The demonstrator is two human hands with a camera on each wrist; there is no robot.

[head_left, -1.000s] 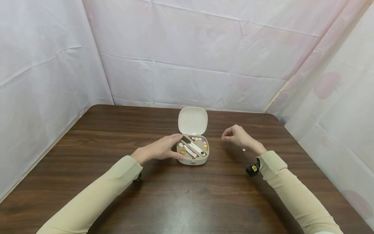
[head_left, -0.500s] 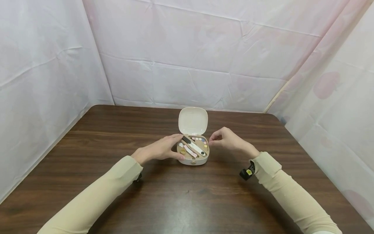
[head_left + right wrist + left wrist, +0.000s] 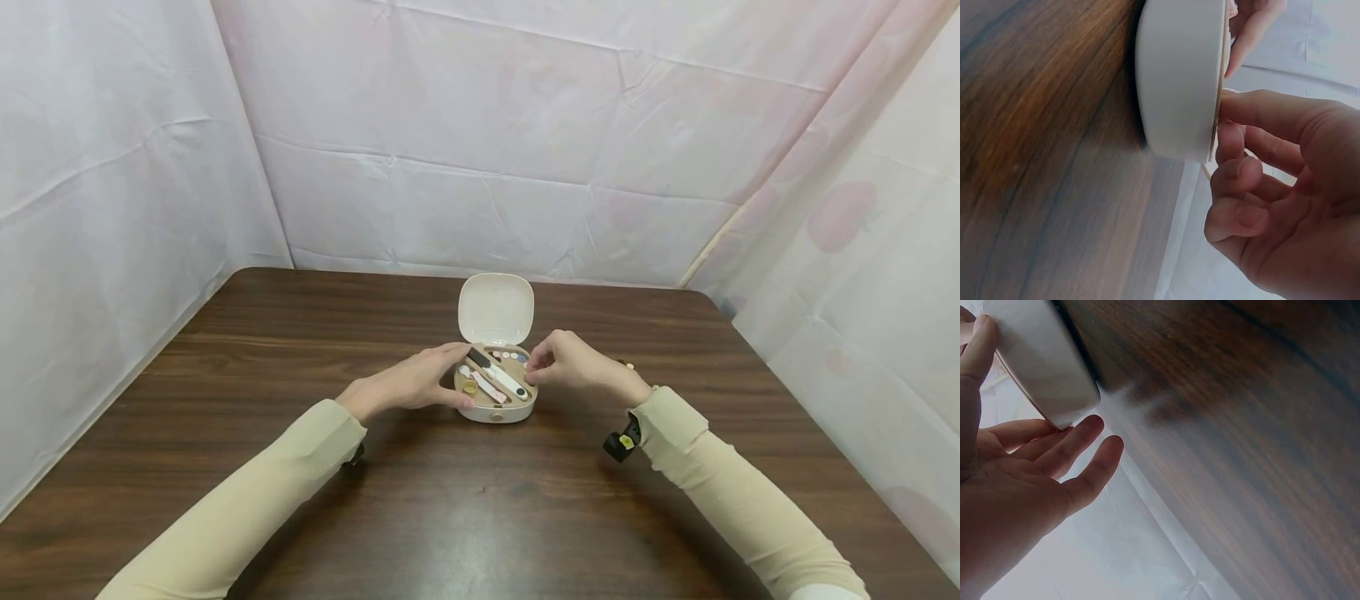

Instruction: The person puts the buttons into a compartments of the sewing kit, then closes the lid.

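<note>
Right hand [image 3: 573, 362] newly at case [image 3: 496, 408]

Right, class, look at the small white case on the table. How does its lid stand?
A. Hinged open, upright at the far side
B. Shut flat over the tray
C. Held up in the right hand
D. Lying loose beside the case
A: the lid stands raised behind the case, leaving the tray uncovered.

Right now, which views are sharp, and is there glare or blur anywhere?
Head view: sharp, evenly lit, a pale sheen on the dark wooden table, wide-angle bending at the edges. Left wrist view: left hand and table soft, hazy. Right wrist view: small white plastic case and right hand close, slightly soft.
</note>
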